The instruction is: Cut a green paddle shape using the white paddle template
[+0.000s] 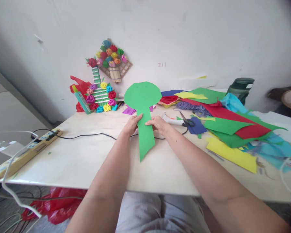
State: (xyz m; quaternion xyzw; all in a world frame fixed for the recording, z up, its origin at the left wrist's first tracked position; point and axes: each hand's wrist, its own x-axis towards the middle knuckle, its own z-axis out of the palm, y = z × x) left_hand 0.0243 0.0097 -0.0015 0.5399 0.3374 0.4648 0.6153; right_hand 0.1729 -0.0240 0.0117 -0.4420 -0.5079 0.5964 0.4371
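A green paper cutout (143,97) with a broad rounded top and a long stem is held up over the table, facing me. My left hand (133,124) pinches the stem's left edge, thumb in front. From the other side my right hand (158,125) grips the stem's right edge, its thumb also on the front. The fingers behind the paper are hidden. The stem's lower end is cut to a slanting point. Behind and to the right lie a white glue gun (173,121) and dark-handled scissors (188,122), beside a dark blue paper piece (197,126).
Coloured paper sheets (228,124) and purple yarn (192,107) pile up at right, near a green bottle (240,89). A paper-flower guitar (100,94) and a glue bottle (81,101) stand back left. A power strip (26,153) lies at left; a black cable (87,136) crosses the table.
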